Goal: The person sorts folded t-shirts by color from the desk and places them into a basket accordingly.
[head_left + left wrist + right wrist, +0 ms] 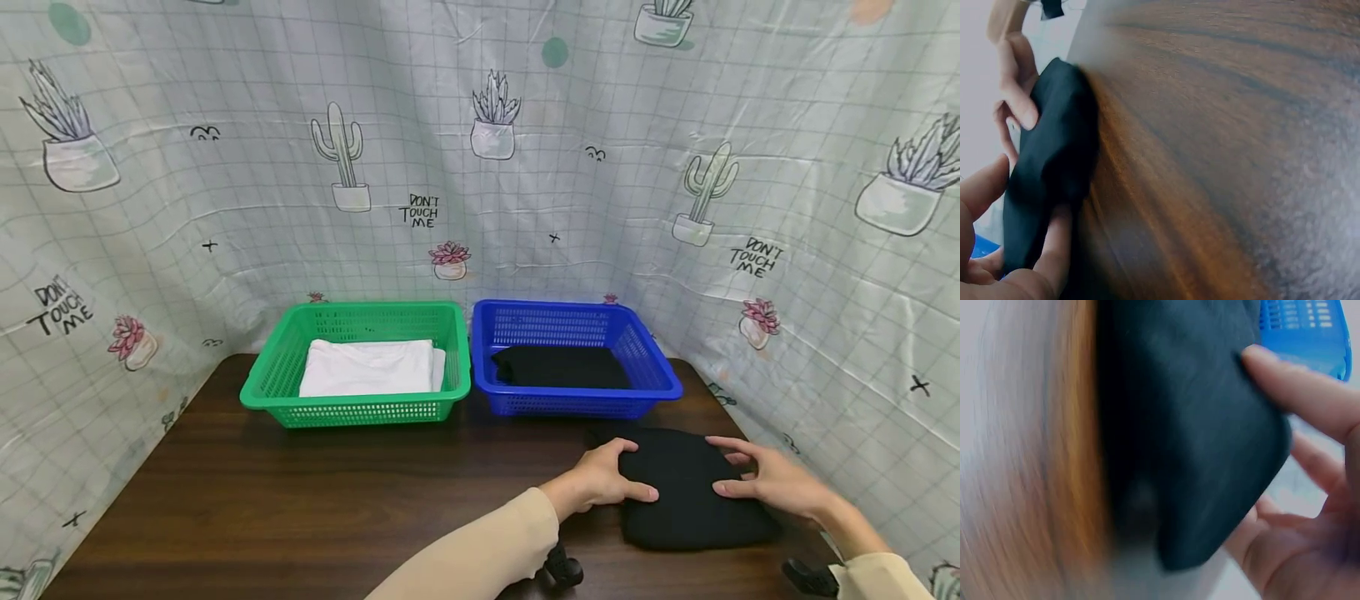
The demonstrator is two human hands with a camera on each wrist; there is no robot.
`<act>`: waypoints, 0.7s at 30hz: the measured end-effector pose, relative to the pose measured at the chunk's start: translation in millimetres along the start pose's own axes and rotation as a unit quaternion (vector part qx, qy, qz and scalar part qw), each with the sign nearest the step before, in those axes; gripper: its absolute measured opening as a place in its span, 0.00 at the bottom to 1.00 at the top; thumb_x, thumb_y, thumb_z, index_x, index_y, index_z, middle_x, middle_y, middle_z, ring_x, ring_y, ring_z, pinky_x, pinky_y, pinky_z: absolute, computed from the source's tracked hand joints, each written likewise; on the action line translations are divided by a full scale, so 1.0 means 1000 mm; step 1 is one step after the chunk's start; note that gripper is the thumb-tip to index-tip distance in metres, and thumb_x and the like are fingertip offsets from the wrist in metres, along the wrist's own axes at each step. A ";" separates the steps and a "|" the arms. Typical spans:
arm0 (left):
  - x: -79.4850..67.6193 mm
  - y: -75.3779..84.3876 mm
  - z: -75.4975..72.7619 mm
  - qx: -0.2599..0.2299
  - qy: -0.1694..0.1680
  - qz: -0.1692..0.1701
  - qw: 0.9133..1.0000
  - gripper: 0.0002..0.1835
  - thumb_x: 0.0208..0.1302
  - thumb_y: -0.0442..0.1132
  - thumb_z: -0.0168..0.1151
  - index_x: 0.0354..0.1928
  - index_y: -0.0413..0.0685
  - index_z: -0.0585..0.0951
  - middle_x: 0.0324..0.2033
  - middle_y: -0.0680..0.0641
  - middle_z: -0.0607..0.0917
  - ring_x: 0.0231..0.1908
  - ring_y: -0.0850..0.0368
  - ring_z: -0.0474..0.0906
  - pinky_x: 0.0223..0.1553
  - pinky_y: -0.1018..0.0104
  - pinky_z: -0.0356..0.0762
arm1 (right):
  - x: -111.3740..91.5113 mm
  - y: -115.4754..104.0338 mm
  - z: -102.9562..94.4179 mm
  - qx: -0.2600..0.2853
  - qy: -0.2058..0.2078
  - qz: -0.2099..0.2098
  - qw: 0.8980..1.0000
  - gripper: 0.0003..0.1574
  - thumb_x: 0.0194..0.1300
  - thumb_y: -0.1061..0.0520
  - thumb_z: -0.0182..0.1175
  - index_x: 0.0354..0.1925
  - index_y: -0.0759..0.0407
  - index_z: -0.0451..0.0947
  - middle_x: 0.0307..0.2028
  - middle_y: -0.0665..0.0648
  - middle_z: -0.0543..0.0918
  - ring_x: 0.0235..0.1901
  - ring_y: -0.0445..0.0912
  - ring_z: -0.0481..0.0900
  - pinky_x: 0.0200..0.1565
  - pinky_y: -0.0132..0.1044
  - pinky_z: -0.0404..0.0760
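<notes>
A folded black garment [686, 500] lies at the right of the table, in front of the blue basket. My left hand [603, 479] holds its left side, with the thumb over the top. In the left wrist view one finger [1055, 247] is tucked into the side of the folds, low near the tabletop. My right hand [780, 479] grips the opposite side. Its thumb [1291, 384] presses on the black fabric in the right wrist view, and the other fingers are partly hidden behind the edge.
A green basket [356, 411] at the back left contains folded white clothing [367, 369]. Beside it, the blue basket [577, 402] has folded black clothing [566, 367] inside. The dark wooden table [300, 508] is bordered by a patterned curtain [420, 158] at the back and sides.
</notes>
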State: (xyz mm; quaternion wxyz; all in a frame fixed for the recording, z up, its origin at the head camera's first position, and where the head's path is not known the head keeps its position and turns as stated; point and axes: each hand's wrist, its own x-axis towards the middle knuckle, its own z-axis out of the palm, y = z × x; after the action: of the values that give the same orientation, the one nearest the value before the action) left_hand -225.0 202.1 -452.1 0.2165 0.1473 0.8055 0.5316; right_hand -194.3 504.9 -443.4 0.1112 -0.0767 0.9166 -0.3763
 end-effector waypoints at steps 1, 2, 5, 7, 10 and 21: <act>0.001 -0.001 0.000 0.010 0.007 0.000 1.000 0.34 0.48 0.41 0.79 0.58 0.63 0.76 0.56 0.52 0.78 0.49 0.57 0.79 0.53 0.58 0.76 | 0.002 -0.001 0.003 0.024 -0.002 0.007 1.000 0.47 0.65 0.51 0.66 0.74 0.59 0.55 0.63 0.77 0.63 0.59 0.62 0.71 0.43 0.35 0.79; 0.001 -0.002 0.001 0.019 0.012 0.000 1.000 0.33 0.48 0.42 0.80 0.58 0.65 0.77 0.56 0.54 0.78 0.53 0.57 0.76 0.55 0.57 0.74 | 0.003 -0.002 0.006 0.046 -0.006 0.007 0.999 0.47 0.66 0.52 0.64 0.75 0.58 0.54 0.64 0.77 0.62 0.59 0.61 0.70 0.44 0.36 0.79; 0.003 -0.007 0.000 0.009 0.015 0.001 1.000 0.33 0.47 0.42 0.80 0.57 0.66 0.77 0.56 0.56 0.78 0.57 0.56 0.73 0.58 0.54 0.72 | 0.005 -0.003 0.014 0.100 -0.006 0.022 0.995 0.46 0.66 0.54 0.63 0.76 0.53 0.53 0.66 0.72 0.58 0.60 0.53 0.67 0.47 0.37 0.79; 0.004 -0.010 -0.001 -0.001 0.016 0.001 1.000 0.33 0.47 0.41 0.80 0.57 0.67 0.77 0.57 0.56 0.77 0.58 0.56 0.72 0.58 0.54 0.72 | 0.007 -0.004 0.019 0.122 -0.009 0.017 0.992 0.48 0.66 0.56 0.63 0.76 0.52 0.51 0.67 0.71 0.56 0.59 0.51 0.68 0.48 0.37 0.79; 0.005 -0.014 -0.005 -0.014 0.022 0.003 1.000 0.33 0.47 0.40 0.80 0.57 0.68 0.78 0.57 0.56 0.77 0.58 0.55 0.72 0.58 0.53 0.71 | 0.008 -0.005 0.023 0.137 -0.011 0.004 0.991 0.49 0.66 0.58 0.63 0.77 0.49 0.50 0.70 0.70 0.52 0.60 0.43 0.65 0.49 0.35 0.78; -0.011 -0.001 -0.028 -0.029 0.023 0.027 0.999 0.34 0.45 0.39 0.81 0.55 0.73 0.78 0.55 0.58 0.77 0.55 0.57 0.73 0.57 0.54 0.72 | 0.001 -0.022 0.013 0.166 -0.030 -0.029 0.985 0.45 0.69 0.63 0.58 0.77 0.49 0.50 0.74 0.67 0.42 0.71 0.50 0.47 0.50 0.27 0.74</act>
State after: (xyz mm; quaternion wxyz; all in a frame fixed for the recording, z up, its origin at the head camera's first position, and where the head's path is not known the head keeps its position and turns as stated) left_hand -229.3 174.6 -441.2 0.1876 0.1499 0.7905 0.5634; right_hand -190.7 480.3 -437.0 0.1393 -0.0949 0.8349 -0.5240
